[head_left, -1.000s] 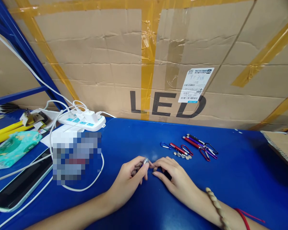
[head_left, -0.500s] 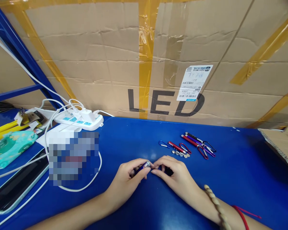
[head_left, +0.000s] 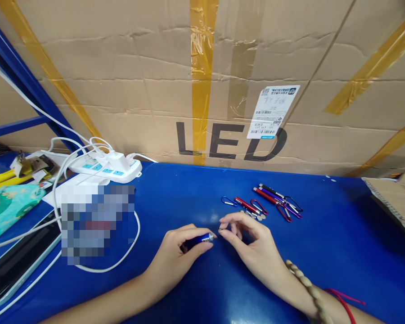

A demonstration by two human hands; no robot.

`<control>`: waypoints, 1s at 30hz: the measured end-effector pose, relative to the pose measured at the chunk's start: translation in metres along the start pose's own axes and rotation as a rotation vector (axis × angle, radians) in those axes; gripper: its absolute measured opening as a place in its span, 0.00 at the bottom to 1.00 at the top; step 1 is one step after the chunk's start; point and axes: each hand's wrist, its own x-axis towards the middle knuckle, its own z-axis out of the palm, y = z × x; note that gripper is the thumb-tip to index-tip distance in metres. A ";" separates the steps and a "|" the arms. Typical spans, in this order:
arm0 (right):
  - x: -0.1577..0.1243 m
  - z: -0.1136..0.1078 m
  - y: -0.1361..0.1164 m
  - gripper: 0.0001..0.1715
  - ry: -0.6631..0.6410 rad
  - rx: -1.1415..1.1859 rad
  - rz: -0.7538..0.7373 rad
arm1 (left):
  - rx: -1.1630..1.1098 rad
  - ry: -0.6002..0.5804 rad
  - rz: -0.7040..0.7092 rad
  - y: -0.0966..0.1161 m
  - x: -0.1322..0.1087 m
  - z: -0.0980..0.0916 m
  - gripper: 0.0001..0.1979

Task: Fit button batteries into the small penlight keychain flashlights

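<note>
- Our left hand [head_left: 177,258] has its fingers [head_left: 192,232] clamped round a small blue barrel [head_left: 197,241]. Its silver end is turned toward the right hand [head_left: 256,247], likely so the two meet closely.
- The right thumb and forefinger are pinched together on a tiny piece [head_left: 220,231], too small to identify, just beside that end.
- Both wrists sit low over the table [head_left: 340,252], seemingly for steadiness.
- Button cells [head_left: 258,217] and keychain lights [head_left: 276,202] lie near, within easy reach behind the right hand.
- The power strip [head_left: 104,166] sits well apart.

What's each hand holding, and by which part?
The left hand grips the blue torch by its barrel; the right hand pinches a tiny part, too small to identify.
</note>
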 end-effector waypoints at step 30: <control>0.011 -0.020 0.000 0.09 -0.183 -0.633 -0.365 | -0.069 -0.024 -0.067 0.007 -0.001 0.001 0.14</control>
